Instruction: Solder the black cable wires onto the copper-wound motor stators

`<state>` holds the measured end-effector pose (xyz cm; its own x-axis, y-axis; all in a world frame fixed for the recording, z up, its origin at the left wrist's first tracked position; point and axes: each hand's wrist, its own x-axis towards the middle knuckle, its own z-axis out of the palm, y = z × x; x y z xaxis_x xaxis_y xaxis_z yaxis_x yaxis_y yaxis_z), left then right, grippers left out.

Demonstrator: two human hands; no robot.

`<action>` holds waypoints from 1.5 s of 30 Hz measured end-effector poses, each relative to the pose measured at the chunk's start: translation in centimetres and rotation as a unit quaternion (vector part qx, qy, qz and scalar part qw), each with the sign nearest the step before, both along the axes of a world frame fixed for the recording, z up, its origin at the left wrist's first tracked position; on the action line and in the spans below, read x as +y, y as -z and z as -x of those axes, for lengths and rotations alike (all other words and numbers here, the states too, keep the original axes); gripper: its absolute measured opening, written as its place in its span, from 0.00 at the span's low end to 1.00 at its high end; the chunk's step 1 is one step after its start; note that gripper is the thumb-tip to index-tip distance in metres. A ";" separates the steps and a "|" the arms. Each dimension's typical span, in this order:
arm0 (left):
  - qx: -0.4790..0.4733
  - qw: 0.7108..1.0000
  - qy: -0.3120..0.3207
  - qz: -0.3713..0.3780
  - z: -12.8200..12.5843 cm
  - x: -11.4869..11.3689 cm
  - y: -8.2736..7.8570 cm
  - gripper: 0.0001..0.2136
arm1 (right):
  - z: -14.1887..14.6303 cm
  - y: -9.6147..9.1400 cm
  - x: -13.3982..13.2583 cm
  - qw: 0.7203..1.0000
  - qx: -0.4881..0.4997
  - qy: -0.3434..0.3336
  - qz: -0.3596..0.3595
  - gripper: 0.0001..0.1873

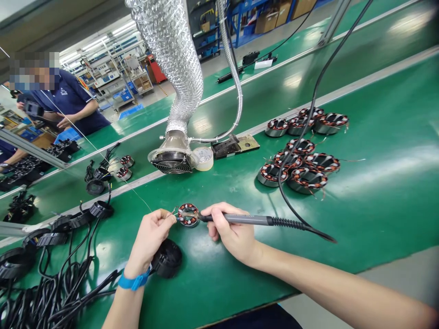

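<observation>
— Please tell, what do we have in our hands?

— Our left hand (149,242) is narrow. Its fingertips (165,217) pinch a thin wire (139,196), but we cannot tell if this wire is solder.

— And the right one?

— Our right hand (231,230) is closed around a soldering iron (240,220), as we hold a pen. The iron's tip reaches over the stator (188,214).

— Where is this stator?

— It lies flat on the green bench (360,219), between our two hands. We cannot see well if the tip touches the copper.

— What is near our hands?

— Just under the left hand is a black ring (167,258), and a blue band (134,281) is on that wrist. Further left we see more rings (68,226) and black cables (44,297).

— And beyond the right hand?

— The iron's cable (295,183) goes up from there. Further ahead, we find two groups of stators (298,167). Ahead of our hands stand a duct nozzle (173,157) and a tape roll (204,158). Far beyond the left hand, a co-worker (65,100) in a blue shirt is at another bench.
</observation>
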<state>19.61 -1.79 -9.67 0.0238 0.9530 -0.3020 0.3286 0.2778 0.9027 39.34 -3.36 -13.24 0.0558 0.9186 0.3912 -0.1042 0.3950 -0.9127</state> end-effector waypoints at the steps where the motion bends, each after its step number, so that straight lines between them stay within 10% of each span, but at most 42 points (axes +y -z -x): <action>1: -0.002 1.000 0.001 0.001 0.0 0.0 0.0 0.17 | 0.0 0.0 0.0 1.000 -0.003 0.004 -0.005 0.16; 15: -0.040 0.999 -0.002 -0.003 -0.2 -0.1 -0.1 0.17 | 0.5 1.1 1.1 0.937 -0.251 0.045 -0.241 0.18; 21: -0.015 1.000 0.012 -0.019 0.0 0.0 0.0 0.16 | 1.7 3.7 2.1 0.917 -0.350 -0.028 -0.189 0.39; 45: -0.001 0.995 0.089 0.038 2.0 1.7 -0.8 0.19 | 0.2 3.5 3.7 0.941 -0.293 -0.089 -0.146 0.33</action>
